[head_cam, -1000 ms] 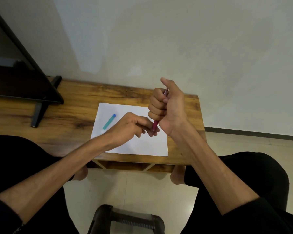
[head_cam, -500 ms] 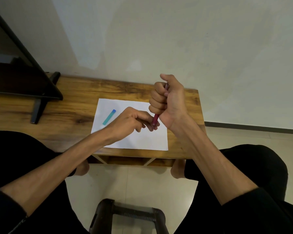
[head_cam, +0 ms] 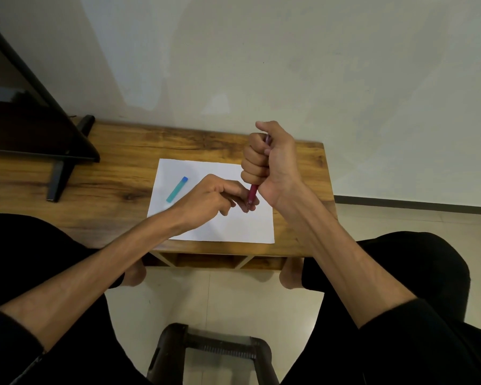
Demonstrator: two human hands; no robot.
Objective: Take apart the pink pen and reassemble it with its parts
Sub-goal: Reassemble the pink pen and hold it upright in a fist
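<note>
Fingers [head_cam: 254,162] of right hand [head_cam: 270,162] fisted round pink pen [head_cam: 252,193] upright over paper [head_cam: 228,226], left hand [head_cam: 214,197] pinching tip end; judged tip-unscrewing or refitting step, which one unclear; next: twist tip while holding barrel steady.

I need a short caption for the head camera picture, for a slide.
Right hand grips the pink pen upright while left hand pinches its tip above white paper.

Pink pen [head_cam: 252,193] tip now bare below left hand [head_cam: 216,198] fingers.
</note>
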